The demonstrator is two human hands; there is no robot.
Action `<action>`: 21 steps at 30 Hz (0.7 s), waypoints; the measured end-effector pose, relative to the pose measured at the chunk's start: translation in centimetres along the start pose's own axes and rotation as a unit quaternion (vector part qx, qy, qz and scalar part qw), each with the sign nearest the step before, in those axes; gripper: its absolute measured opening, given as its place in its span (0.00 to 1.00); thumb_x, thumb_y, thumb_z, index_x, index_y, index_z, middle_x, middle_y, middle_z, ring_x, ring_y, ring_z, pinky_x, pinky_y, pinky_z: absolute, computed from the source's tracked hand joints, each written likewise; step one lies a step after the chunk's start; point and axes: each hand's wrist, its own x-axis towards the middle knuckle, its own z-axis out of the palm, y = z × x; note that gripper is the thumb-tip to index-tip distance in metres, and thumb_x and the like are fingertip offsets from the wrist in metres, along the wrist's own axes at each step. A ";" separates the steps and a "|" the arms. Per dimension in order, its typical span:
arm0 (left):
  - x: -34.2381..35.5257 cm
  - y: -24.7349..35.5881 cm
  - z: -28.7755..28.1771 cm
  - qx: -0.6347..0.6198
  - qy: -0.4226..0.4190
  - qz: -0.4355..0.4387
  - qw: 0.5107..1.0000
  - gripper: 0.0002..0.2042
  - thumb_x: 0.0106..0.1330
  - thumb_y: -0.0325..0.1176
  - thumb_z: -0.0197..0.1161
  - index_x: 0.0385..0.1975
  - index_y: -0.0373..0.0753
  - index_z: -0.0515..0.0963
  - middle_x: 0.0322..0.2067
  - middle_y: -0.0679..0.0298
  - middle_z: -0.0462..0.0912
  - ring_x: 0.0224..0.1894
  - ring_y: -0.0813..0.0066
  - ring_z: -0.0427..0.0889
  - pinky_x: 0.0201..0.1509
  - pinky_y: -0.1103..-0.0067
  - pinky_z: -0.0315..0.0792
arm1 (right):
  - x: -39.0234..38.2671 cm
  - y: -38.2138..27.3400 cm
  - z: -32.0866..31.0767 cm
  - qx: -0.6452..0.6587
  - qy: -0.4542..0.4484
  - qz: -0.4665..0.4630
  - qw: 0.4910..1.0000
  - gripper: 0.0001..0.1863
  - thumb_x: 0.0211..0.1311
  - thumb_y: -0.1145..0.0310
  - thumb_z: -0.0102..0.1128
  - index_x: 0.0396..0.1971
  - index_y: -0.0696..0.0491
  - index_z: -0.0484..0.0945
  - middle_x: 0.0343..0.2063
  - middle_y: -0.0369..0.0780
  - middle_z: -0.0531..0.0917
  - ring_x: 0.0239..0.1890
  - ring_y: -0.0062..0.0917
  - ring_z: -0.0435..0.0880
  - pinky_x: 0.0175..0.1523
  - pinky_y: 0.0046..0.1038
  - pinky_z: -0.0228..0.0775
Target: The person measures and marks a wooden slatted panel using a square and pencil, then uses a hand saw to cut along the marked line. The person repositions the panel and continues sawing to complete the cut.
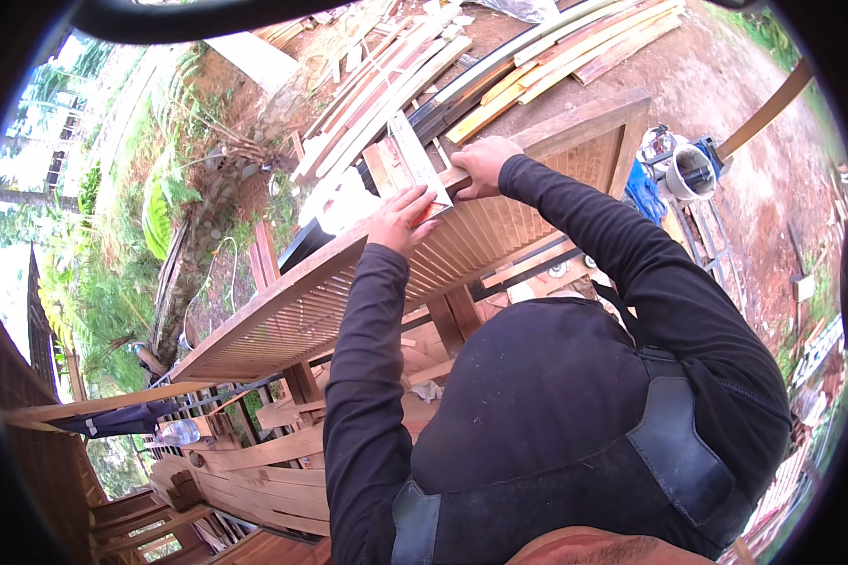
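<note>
A long louvered wooden door [349, 315] stands on its edge across the space before me, its slats facing me. On its top edge lies a silvery carpenter's square [415, 155], its blade pointing away from me. My left hand [405, 221] is closed over the near end of the square, with its fingers pressing it to the frame. A small orange-red spot shows by those fingertips. Just to the right, my right hand [487, 166] is wrapped over the door's top edge; its fingertips are partly hidden. A short wooden block [383, 168] sits beside the square.
Long boards [556, 61] lie stacked on the dirt beyond the door. At the right are a white bucket [692, 174] and a blue cloth [643, 196]. Curved wooden planks [273, 480] and a plastic bottle [181, 432] are at the lower left. Plants cover the left bank.
</note>
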 end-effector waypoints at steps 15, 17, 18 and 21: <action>-0.3 0.5 0.1 0.012 0.003 0.004 1.000 0.27 0.62 0.43 0.74 0.62 0.47 0.80 0.64 0.60 0.80 0.67 0.56 0.76 0.70 0.65 0.71 | -0.7 -0.3 -0.4 -0.002 -0.012 0.010 1.000 0.28 0.56 0.41 0.70 0.43 0.52 0.82 0.41 0.45 0.88 0.47 0.39 0.88 0.52 0.41 0.80; -0.2 0.5 0.1 0.013 0.003 -0.002 1.000 0.27 0.62 0.44 0.75 0.62 0.47 0.80 0.63 0.60 0.80 0.67 0.55 0.76 0.70 0.65 0.71 | -0.7 -0.4 -0.5 -0.001 -0.010 0.009 1.000 0.28 0.56 0.41 0.70 0.43 0.52 0.82 0.41 0.45 0.88 0.47 0.39 0.88 0.52 0.41 0.80; -0.2 0.5 0.2 0.013 0.006 -0.002 1.000 0.27 0.61 0.44 0.75 0.62 0.47 0.80 0.63 0.60 0.80 0.66 0.55 0.76 0.70 0.65 0.71 | -0.7 -0.4 -0.5 0.000 -0.010 0.008 1.000 0.28 0.56 0.41 0.70 0.43 0.52 0.82 0.41 0.45 0.89 0.47 0.39 0.88 0.52 0.41 0.79; -0.3 0.6 0.4 0.013 0.012 -0.003 1.000 0.27 0.61 0.45 0.75 0.61 0.47 0.81 0.63 0.60 0.80 0.66 0.55 0.77 0.70 0.64 0.71 | -0.8 -0.2 -0.3 0.004 0.000 0.000 1.000 0.28 0.56 0.42 0.70 0.43 0.52 0.83 0.40 0.46 0.89 0.47 0.39 0.88 0.52 0.40 0.79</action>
